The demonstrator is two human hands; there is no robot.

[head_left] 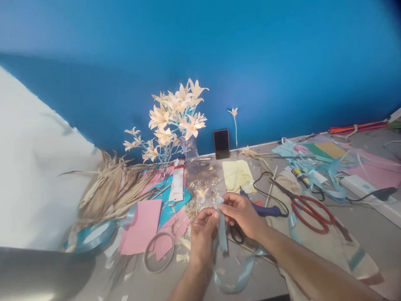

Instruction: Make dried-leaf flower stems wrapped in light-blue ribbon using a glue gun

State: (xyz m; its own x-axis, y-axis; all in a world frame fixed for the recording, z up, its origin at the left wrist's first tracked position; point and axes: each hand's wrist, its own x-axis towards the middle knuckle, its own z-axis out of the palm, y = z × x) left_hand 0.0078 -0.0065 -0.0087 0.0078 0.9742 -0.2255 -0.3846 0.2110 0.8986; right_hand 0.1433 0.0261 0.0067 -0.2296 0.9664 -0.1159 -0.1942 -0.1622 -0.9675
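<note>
My left hand (203, 234) and my right hand (242, 214) meet over the middle of the table. Both pinch a strip of light blue ribbon (222, 230) that hangs down between them and trails in a loop (241, 278) toward the table's near edge. The left thumb and fingers close on the ribbon's upper part; the right fingertips grip its top end. Just behind the right hand lies a blue glue gun (266, 210), and black-handled scissors (237, 234) lie under the wrist.
A bunch of cream paper flowers (175, 119) stands in a vase by the blue wall, a phone (221, 143) beside it. Red scissors (310, 211), a ribbon spool (95, 235), a tape ring (159, 252), pink paper (142, 225), dried leaves (109, 190) and scraps cover the table.
</note>
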